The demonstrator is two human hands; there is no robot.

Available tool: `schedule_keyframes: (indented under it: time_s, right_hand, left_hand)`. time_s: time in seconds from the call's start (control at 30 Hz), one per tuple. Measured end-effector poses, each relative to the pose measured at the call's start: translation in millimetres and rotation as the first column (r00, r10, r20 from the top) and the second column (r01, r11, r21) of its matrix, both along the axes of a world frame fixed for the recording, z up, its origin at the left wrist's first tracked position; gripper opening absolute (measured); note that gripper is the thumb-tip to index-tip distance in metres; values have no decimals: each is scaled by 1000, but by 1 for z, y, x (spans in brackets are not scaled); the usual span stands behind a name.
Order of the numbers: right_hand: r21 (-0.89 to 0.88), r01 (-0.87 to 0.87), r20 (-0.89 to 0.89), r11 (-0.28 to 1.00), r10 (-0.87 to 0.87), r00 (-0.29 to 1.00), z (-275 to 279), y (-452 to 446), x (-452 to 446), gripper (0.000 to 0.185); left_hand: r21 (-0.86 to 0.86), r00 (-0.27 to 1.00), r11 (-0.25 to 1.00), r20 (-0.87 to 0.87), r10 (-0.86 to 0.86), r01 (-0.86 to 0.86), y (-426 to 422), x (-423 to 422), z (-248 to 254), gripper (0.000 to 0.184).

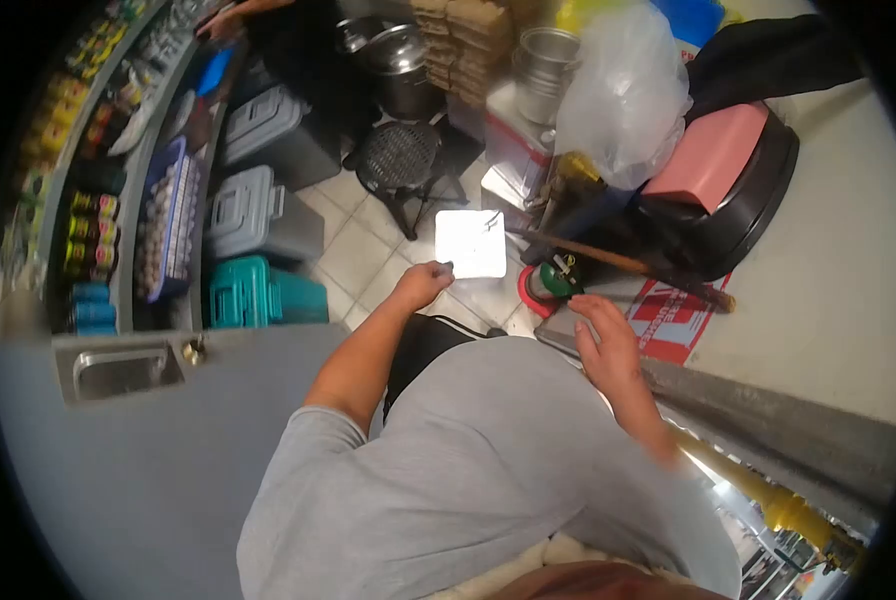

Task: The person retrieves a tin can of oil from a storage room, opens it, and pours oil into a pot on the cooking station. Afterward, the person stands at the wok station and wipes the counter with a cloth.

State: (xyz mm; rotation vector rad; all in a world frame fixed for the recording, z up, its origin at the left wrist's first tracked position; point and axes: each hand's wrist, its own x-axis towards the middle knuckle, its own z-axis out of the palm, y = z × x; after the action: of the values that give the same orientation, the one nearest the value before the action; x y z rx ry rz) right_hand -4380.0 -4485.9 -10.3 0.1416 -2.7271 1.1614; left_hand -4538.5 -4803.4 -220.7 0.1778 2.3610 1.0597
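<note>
Grey T-shirt [448, 440] fabric lies closest, with both forearms reaching out past it. The left hand [426, 286] is closed on the near left corner of a bright white square item [470, 243], pinching it between thumb and fingers above the tiled floor [353, 250]; dark marks show near its far right corner. The right hand [608, 345], well apart from that grip, is open and holds nothing, its fingers loosely spread near a green-and-red object [546, 283] too blurred to identify. Beyond the gripped item stands a round perforated stool [400, 155]. Left of the grip is a teal lidded bin [298, 299]; right of it, a wooden stick [608, 258] slants towards a red-and-white sign [673, 330]. Farther off, another person's hand [224, 22] reaches near the shelves [133, 190].
</note>
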Motion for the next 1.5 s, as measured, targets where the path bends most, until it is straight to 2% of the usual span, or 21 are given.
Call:
schedule_keyframes:
  time_s: [0.1,0.17,0.2,0.23,0.27,0.33,0.37,0.4,0.43,0.5,0.53,0.63,0.67,0.77,0.87,0.97,1.07,1.17,1.23,1.37,1.5]
  right_hand:
    - [5,135,7,991,-135,991,-5,-1,-19,27]
    - [56,239,3,969,-240,971,-10,-4,-29,26]
    - [53,314,-43,948,-312,949,-9,-7,-37,27]
    - [162,397,-149,903,-376,915,-4,-9,-42,26]
    - [265,486,-260,833,-423,868,2,-8,-46,26]
    - [306,702,-548,643,-484,682,32,-10,-46,27]
    - [266,801,-672,536,-492,553,46,-11,-38,28]
    - [306,879,-779,366,-434,452,68,-10,-36,27]
    - [407,899,-803,163,-405,437,90,-12,-25,25]
    - [471,860,-871,-198,-261,417,116,-12,-22,23]
    - [501,818,-858,-282,-287,426,115,-9,-18,23]
    - [559,695,-827,-452,-368,425,111,-7,-16,22]
    - [577,654,-815,-490,-396,422,109,-7,-15,21]
    - [601,613,-798,-513,-429,423,103,0,-10,22]
    - [589,592,-808,-550,-410,424,105,1,-12,22]
    - [589,596,-808,-545,-391,441,103,7,-6,20]
    - [579,612,-816,-539,-374,441,103,12,-1,21]
    - [568,584,-822,-581,-360,442,102,13,-1,23]
    - [570,547,-819,-614,-366,442,101,13,1,25]
    - [565,538,-818,-626,-343,461,102,22,8,22]
    - [592,454,-787,-667,-356,503,102,34,35,23]
  left_hand:
    - [36,988,999,-157,6,-1,20,-102,6,35]
    - [255,996,965,-37,80,-68,40,-188,-14,35]
    - [422,993,899,81,89,-115,52,-224,-8,37]
    - [566,978,806,198,73,-174,69,-261,9,39]
    - [538,978,826,191,78,-171,89,-295,34,42]
    - [518,986,846,157,55,-129,131,-354,82,52]
    - [527,992,845,126,32,-94,153,-384,99,59]
    - [527,994,846,103,27,-78,175,-414,109,69]
    - [528,996,847,80,26,-65,195,-437,116,78]
    - [458,994,887,104,22,-68,232,-462,145,93]
    - [454,988,887,153,13,-82,243,-466,152,89]
    - [206,934,978,349,-83,10,268,-500,107,70]
    - [223,896,974,441,-56,-49,272,-512,92,57]
    - [308,912,945,409,-29,-108,255,-510,70,42]
    - [443,900,880,433,-43,-171,199,-496,79,30]
    - [439,874,858,486,22,-266,147,-494,74,26]
    - [487,880,790,456,133,-371,100,-490,84,29]
    - [509,859,753,493,142,-417,41,-485,102,31]
    - [440,836,764,499,230,-473,4,-488,96,32]
    - [231,798,817,464,385,-528,-55,-508,29,36]
    - [124,734,800,498,462,-587,-92,-512,-58,39]
